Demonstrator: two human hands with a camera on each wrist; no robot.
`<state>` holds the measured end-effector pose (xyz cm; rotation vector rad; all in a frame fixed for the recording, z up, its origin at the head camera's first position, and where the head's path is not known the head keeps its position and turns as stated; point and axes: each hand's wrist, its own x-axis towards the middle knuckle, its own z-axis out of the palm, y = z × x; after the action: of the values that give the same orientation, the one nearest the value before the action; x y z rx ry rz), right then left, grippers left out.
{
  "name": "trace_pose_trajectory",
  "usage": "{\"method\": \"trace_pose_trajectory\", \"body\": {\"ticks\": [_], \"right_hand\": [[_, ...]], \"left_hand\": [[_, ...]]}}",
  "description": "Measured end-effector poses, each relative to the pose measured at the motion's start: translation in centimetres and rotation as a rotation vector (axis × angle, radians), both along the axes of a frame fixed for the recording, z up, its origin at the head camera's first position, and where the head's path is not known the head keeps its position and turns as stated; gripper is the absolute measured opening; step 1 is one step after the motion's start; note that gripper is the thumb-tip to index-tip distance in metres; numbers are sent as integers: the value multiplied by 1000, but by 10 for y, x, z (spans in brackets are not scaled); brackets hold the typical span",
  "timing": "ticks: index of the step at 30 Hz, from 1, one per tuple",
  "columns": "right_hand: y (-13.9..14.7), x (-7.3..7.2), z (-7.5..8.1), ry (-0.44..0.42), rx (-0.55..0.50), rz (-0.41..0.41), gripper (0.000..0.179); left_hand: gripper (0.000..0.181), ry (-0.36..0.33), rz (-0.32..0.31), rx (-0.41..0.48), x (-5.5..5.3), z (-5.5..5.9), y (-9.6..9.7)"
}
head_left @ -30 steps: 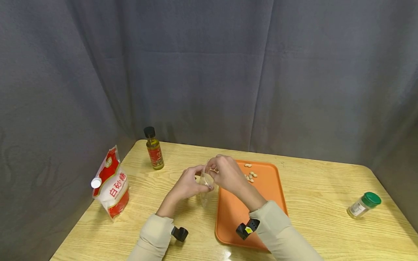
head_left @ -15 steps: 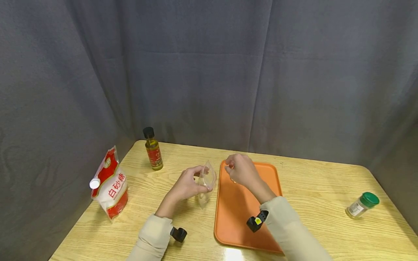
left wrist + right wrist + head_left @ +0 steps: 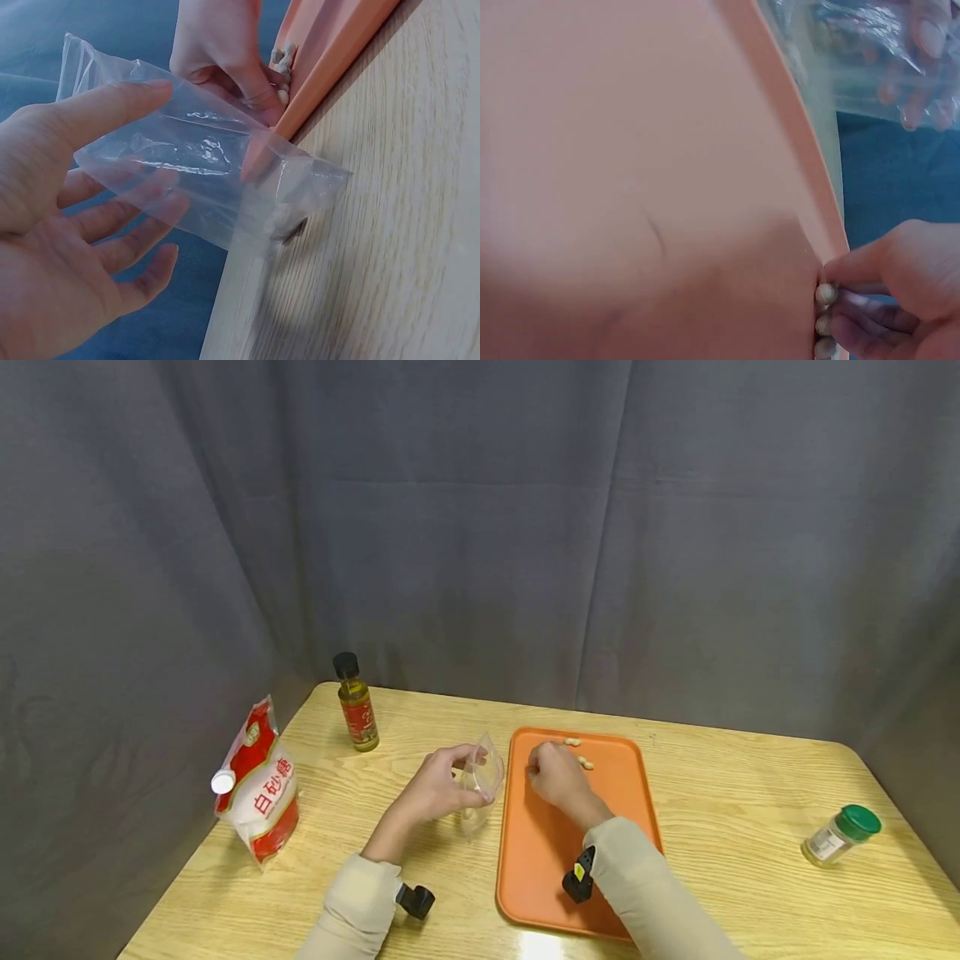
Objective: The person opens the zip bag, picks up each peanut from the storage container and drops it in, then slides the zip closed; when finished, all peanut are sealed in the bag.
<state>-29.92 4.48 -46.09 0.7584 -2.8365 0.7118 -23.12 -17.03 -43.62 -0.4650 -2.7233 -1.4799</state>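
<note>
My left hand (image 3: 442, 785) holds a clear plastic bag (image 3: 202, 150), its thumb on one face and the fingers spread behind the other. A pale lump (image 3: 285, 219) shows at the bag's lower end in the left wrist view. Over the far left part of an orange tray (image 3: 540, 893), my right hand (image 3: 558, 772) reaches down with curled fingers. In the right wrist view its thumb and fingertips pinch a peanut (image 3: 826, 293) near the tray's rim, with other peanuts (image 3: 823, 325) beside it. More peanuts (image 3: 586, 763) lie on the tray just beyond this hand.
A red and white sugar bag (image 3: 262, 785) with a white cap stands at the table's left. Behind it is a dark-capped oil bottle (image 3: 357, 714). At far right sits a green-lidded jar (image 3: 840, 835). Grey curtains (image 3: 450, 568) surround the table (image 3: 735, 793).
My right hand has left the plastic bag's mouth, moved right over the tray and come down among the peanuts. The left hand keeps the bag in nearly the same place.
</note>
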Motion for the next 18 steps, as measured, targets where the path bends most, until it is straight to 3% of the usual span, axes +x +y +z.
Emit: {"method": "trace_pose_trajectory", "body": {"ticks": [9, 18], "right_hand": [[-8, 4, 0, -23, 112, -44, 50], [-5, 6, 2, -13, 77, -20, 51]], "left_hand": [[42, 5, -6, 5, -1, 0, 0], [50, 2, -11, 5, -1, -1, -1]]}}
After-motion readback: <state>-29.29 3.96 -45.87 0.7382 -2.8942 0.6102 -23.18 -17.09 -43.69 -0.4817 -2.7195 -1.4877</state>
